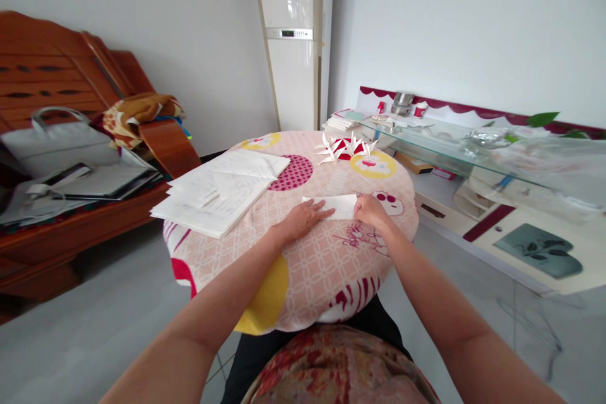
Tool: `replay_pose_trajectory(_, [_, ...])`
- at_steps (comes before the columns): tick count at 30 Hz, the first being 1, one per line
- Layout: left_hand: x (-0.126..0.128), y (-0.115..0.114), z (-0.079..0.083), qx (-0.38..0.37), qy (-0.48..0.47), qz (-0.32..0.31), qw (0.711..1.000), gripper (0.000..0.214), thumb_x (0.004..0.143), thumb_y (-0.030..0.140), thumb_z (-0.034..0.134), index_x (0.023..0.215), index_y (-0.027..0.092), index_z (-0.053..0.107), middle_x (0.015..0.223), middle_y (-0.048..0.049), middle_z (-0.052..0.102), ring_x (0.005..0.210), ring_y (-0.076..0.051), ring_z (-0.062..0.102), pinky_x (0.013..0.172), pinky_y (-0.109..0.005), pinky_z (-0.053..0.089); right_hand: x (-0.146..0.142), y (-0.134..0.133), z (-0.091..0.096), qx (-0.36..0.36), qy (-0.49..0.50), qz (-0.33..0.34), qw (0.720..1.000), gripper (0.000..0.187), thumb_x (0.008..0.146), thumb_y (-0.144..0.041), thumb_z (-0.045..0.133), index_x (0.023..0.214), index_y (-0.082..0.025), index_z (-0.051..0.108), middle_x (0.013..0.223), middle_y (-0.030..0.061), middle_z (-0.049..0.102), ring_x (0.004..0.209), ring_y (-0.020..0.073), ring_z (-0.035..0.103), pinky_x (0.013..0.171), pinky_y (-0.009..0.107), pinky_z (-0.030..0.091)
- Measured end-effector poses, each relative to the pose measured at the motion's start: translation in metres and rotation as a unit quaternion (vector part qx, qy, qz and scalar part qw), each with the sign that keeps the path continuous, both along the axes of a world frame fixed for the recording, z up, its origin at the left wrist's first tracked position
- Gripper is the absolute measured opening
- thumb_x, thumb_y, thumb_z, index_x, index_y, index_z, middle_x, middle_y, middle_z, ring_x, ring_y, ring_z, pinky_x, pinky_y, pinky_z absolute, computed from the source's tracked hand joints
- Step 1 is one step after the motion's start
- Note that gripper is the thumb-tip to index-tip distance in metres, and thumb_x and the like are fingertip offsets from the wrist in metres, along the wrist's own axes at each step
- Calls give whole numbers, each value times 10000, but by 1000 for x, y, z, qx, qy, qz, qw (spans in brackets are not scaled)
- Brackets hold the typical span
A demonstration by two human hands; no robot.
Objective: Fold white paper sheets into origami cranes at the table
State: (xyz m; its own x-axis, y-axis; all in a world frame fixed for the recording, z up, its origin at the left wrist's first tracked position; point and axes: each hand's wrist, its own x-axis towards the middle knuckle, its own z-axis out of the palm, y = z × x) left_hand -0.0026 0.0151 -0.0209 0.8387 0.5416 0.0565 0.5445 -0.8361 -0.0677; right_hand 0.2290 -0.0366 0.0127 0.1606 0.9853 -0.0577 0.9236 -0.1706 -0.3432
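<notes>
A white folded strip of paper (343,207) lies flat on the round table's patterned cloth (303,265). My left hand (303,219) rests on the paper's left end with its fingers stretched out. At the right end, my right hand (370,209) has its fingers closed on the paper's edge. Behind the paper stand several folded white paper cranes (338,148), close together near the table's far side. To the left of my hands lies a stack of written paper sheets (237,192), the top ones spread unevenly.
A glass-topped cabinet (435,154) with cups, plastic bags and a leafy plant stands right of the table. On the left, a wooden bench (52,69) carries a grey bag (61,132) and cloth. A tall air conditioner (291,63) fills the far corner.
</notes>
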Motion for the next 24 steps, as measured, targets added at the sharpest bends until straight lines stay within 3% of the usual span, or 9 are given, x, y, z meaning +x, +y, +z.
replay_pose_trajectory(3, [0, 2, -2, 1, 5, 2, 1000, 575, 1004, 117, 273, 1530, 321, 388, 1566, -87, 428, 1378, -243, 484, 1151, -409, 322, 12, -3, 3, 8, -19, -29, 999, 154, 699, -31, 633, 733, -107, 763, 751, 119, 743, 679, 206, 656, 565, 263, 369])
replay_pose_trajectory(6, [1, 2, -3, -3, -7, -3, 1000, 585, 996, 106, 285, 1526, 327, 393, 1559, -78, 441, 1370, -235, 491, 1150, -408, 323, 7, -7, -2, 92, -36, -40, 994, 218, 744, -30, 569, 779, -120, 764, 808, 123, 748, 754, 221, 662, 618, 277, 392])
replay_pose_trajectory(10, [3, 0, 0, -8, -9, 4, 1000, 575, 988, 108, 311, 1515, 312, 423, 1546, -105, 454, 1347, -254, 512, 1131, -417, 346, -14, -13, -25, 200, -38, 111, 973, 271, 809, -39, 526, 860, -155, 766, 837, 87, 722, 818, 201, 635, 747, 283, 435])
replay_pose_trajectory(12, [4, -2, 3, -8, -8, -1, 1000, 555, 997, 125, 310, 1503, 308, 447, 1539, -116, 460, 1339, -262, 518, 1123, -412, 356, -21, -16, -38, 215, -60, 165, 961, 264, 804, -36, 535, 829, -160, 767, 872, 99, 696, 881, 216, 613, 787, 294, 443])
replay_pose_trajectory(15, [2, -5, 4, -4, -14, -24, 1000, 515, 1020, 178, 308, 1486, 323, 471, 1523, -93, 487, 1332, -251, 523, 1109, -384, 378, -23, -18, -48, 221, -78, 184, 955, 318, 806, -15, 508, 859, -169, 780, 881, 104, 668, 902, 229, 585, 801, 308, 442])
replay_pose_trajectory(24, [-11, -20, -3, 30, 1, -3, 1000, 483, 1001, 153, 359, 1442, 256, 524, 1503, -80, 516, 1318, -212, 545, 1120, -339, 377, -21, -21, -44, 198, -78, 188, 959, 354, 815, -3, 475, 877, -164, 785, 922, 115, 675, 915, 237, 572, 820, 318, 439])
